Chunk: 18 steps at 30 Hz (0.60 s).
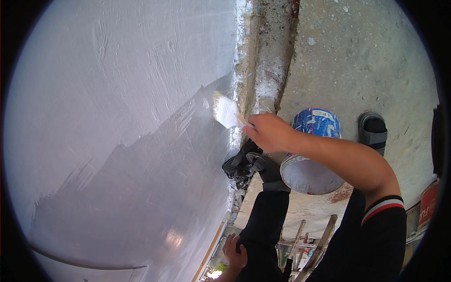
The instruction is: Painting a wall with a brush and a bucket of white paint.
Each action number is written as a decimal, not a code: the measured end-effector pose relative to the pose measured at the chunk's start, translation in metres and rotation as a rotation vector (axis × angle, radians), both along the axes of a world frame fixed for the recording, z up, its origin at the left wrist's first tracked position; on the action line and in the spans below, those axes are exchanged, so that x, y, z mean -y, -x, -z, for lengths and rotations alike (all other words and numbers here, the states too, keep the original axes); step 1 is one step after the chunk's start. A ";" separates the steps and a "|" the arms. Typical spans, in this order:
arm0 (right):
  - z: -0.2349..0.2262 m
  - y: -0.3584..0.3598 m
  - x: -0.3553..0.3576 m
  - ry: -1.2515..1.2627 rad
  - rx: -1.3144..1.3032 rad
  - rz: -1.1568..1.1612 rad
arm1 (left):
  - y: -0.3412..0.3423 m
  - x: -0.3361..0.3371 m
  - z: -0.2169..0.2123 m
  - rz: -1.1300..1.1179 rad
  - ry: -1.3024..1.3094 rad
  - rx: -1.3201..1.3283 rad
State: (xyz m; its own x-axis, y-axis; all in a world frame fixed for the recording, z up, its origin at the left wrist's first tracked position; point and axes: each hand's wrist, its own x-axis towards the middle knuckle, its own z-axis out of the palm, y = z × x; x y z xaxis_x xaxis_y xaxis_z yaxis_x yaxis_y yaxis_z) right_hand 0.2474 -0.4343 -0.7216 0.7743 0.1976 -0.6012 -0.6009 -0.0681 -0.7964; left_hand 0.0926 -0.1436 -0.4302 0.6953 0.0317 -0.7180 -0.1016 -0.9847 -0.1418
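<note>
The right hand (268, 133) is closed around the handle of a brush (226, 112), whose white-loaded bristles lie flat against the wall (117, 94) near its edge, just beside the rough concrete strip (265, 61) that borders the painted surface. The grip sits close to the bristles, which gives fine control, probably because the stroke runs so near the corner where paint could stray onto bare concrete. The wall shows two tones: a paler upper area with visible brush marks and a darker, glossier area below and to the left of the brush, which looks wet. A paint bucket (312, 155), blue-labelled with white paint inside, stands on the ledge (366, 61) right under the forearm, close enough that the brush can be dipped without a long reach. One foot in a dark sandal (264, 167) is planted at the wall's edge next to a crumpled black bag (237, 164), and a second sandal (373, 131) lies apart on the concrete to the right of the bucket. The left hand (235, 251) rests low on the dark trouser leg near the knee, fingers curled loosely over the cloth and holding nothing, seemingly bracing the body. Wooden ladder rails (319, 244) show below, and a red tin (428, 204) sits at the far right.
</note>
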 end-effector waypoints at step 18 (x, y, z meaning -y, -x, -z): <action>-0.011 0.021 0.047 -0.016 0.229 0.039 | 0.007 -0.019 0.001 0.007 -0.009 0.004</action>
State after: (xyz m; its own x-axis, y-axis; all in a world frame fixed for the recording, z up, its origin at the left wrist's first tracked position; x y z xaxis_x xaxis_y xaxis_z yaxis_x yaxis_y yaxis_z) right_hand 0.2264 -0.4815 -0.7106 0.8972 0.1733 -0.4063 -0.4068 -0.0344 -0.9129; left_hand 0.0852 -0.1249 -0.4316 0.6985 0.0329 -0.7149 -0.1083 -0.9826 -0.1510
